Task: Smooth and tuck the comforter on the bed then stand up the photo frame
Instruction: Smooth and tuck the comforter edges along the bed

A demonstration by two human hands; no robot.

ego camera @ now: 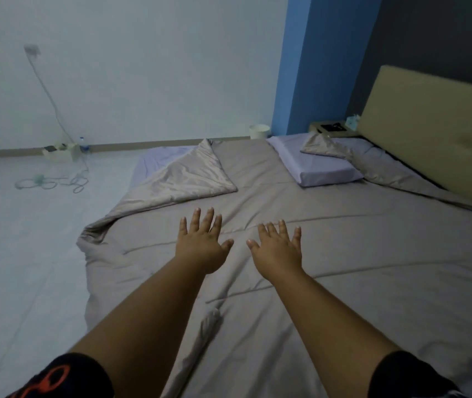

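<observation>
A grey comforter (329,254) covers the low bed, with creases across its middle. Its far left corner (188,175) is folded back, showing a shinier underside and pale sheet. Another corner lies folded over the pillow (319,165) near the headboard. My left hand (203,245) and my right hand (277,248) are stretched out side by side, palms down, fingers spread, on or just above the comforter's middle. Neither holds anything. On the bedside table (329,129) lies a dark flat object, possibly the photo frame; too small to tell.
The beige headboard (430,124) runs along the right. A white bin (259,131) stands by the blue wall. On the floor at left sit a power strip, a water bottle (83,145) and coiled cables (53,182). The bed's left edge borders pale floor.
</observation>
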